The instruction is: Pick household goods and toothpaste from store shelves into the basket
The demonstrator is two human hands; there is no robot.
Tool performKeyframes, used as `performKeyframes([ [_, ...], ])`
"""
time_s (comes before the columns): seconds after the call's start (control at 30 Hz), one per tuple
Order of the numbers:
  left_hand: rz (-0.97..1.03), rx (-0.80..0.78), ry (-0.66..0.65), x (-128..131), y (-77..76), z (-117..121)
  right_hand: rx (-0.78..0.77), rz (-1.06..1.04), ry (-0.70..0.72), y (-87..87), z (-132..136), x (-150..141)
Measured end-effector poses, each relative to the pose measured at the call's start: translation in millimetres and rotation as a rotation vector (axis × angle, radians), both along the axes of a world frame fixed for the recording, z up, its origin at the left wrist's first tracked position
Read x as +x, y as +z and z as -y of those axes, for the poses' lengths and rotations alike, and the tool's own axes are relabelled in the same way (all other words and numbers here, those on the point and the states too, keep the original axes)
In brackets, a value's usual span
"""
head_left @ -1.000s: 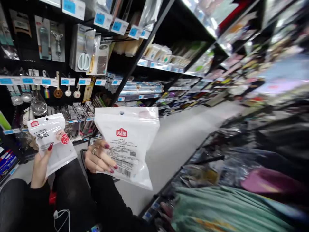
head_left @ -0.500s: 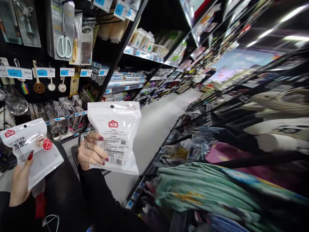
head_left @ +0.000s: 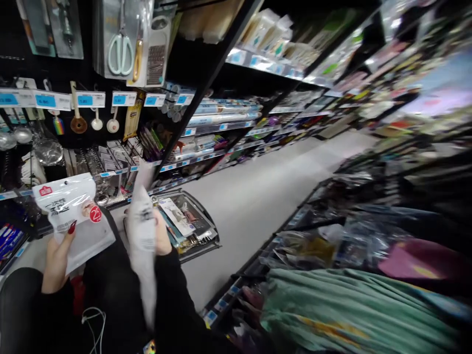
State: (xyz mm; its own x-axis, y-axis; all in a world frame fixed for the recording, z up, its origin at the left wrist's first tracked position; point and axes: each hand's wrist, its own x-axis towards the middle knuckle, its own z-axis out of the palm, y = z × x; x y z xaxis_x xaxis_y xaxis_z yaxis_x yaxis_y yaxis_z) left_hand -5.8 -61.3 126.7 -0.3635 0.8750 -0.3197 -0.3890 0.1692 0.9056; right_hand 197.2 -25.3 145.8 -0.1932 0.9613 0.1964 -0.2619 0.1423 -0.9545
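My left hand is closed on a white plastic packet of disposable spoons. Its printed front, with a red "25" circle, faces me, and a thumb with a red nail presses on it. To the right, another white packet stands edge-on in my right hand. That packet is smeared by motion, and it covers part of the hand and most of the fingers.
On the floor beyond my right hand lies a black basket holding packaged goods. Kitchen scissors and small ladles hang on the left rack. Green cloth bulges from the right shelf. A pale aisle floor runs between.
My right hand has turned its packet from face-on to edge-on. The basket behind it now shows more fully. The view has shifted, and both packets sit differently in it.
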Motion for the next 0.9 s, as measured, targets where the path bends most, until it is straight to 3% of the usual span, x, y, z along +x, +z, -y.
performKeyframes([
  [0.2,-0.026,0.075,-0.063,-4,-2.7,3,0.157,0.289,-0.159,20.1,9,-11],
  [0.47,0.116,0.155,-0.140,-2,-6.5,7,0.129,0.567,-0.187,15.2,12,-40],
  [0.63,-0.027,0.116,-0.210,7,7.4,6,0.176,0.710,-0.247,9.9,12,-45],
  [0.7,-0.085,0.089,-0.222,13,12.4,6,0.173,0.704,-0.260,5.4,10,-41],
  [0.8,-0.129,0.047,-0.259,21,14.1,7,0.044,0.579,-0.243,-6.0,6,-30],
  [0.9,-0.144,-0.067,-0.335,24,7.4,4,-0.106,0.425,-0.054,-22.0,4,-13],
])
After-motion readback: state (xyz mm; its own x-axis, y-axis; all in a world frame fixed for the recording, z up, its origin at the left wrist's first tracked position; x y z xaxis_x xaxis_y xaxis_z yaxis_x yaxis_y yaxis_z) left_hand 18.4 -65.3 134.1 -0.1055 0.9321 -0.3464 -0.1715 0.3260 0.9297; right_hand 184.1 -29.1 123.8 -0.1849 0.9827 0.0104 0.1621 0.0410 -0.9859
